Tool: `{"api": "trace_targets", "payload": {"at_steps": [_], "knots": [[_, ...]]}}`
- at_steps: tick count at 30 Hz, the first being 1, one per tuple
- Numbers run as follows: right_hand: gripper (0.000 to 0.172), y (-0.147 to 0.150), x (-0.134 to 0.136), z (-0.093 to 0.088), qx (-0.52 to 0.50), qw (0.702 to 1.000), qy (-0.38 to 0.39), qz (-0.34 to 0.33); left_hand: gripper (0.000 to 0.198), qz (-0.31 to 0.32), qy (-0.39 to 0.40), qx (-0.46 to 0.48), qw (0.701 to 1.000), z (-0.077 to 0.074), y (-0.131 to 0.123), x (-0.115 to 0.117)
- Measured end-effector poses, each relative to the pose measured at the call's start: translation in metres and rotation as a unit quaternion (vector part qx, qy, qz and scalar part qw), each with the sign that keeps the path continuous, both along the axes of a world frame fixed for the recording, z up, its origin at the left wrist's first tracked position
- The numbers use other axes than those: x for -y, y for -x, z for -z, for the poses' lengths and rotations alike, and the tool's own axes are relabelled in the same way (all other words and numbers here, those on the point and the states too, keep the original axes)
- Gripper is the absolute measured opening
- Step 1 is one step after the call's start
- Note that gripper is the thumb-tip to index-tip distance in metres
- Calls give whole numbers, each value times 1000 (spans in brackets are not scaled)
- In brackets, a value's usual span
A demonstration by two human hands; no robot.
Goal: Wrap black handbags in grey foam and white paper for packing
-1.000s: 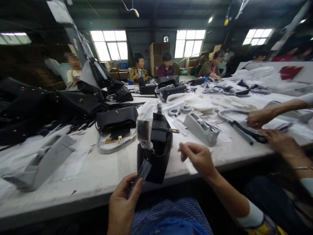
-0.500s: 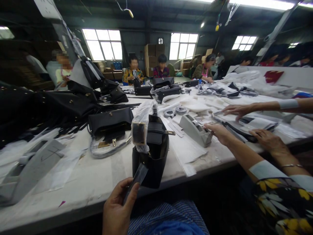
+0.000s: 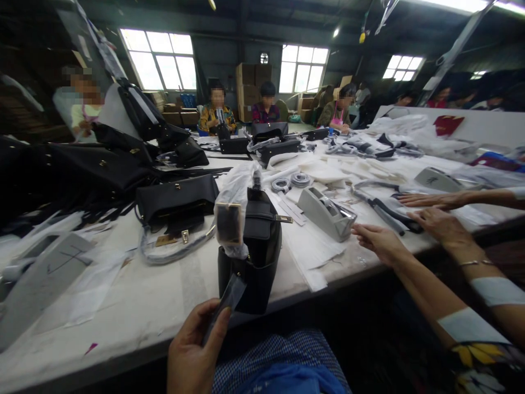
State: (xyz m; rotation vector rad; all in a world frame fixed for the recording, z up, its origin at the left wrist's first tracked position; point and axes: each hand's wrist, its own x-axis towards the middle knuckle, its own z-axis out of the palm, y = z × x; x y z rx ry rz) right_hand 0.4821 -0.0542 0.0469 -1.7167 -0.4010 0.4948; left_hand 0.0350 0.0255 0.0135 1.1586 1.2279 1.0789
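Observation:
A black handbag stands on end at the table's front edge. A flap with a gold clasp juts out to its right, and a gold-framed square buckle in clear wrapping hangs at its left. My left hand, just below and left of the bag, is closed, with a clear plastic strip pinched between thumb and fingers. The strip's upper end lies over the front of the bag; whether it touches I cannot tell. My right hand is out of view.
Left lies another black handbag, beyond a tape dispenser. A second dispenser stands right of my bag, near a co-worker's hand. Other co-workers' hands rest on wrapped straps. Black bags pile up at far left.
The view has shifted slightly. A co-worker's hand has moved from the dispenser's front end down and right, and other hands at right have shifted. My left hand keeps its hold on the strip.

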Motion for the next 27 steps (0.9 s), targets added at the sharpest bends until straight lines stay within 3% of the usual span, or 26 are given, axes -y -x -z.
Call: {"api": "trace_targets", "payload": {"at_steps": [5,8,11,14,18,22,27], "knots": [[30,14,-3,6,12,1000,-9,28,45,33,-7,12,999,6,4,-3],[34,47,6,6,11,1000,-5,-10,40,42,-10,24,999,3,2,1],[35,107,15,3,-1,990,-6,-138,36,61,-23,28,997,-4,-1,6],[31,180,13,-7,-34,954,-10,-298,33,73,-51,17,996,-11,-2,8],[33,261,-6,-21,-98,904,-38,-415,27,72,-88,-18,993,-17,-1,11],[35,296,-30,-21,-92,901,-60,-420,21,71,-125,-26,989,-20,-1,15],[41,298,-39,-12,-27,918,-10,-395,17,76,-139,-21,987,-23,2,17]]}}
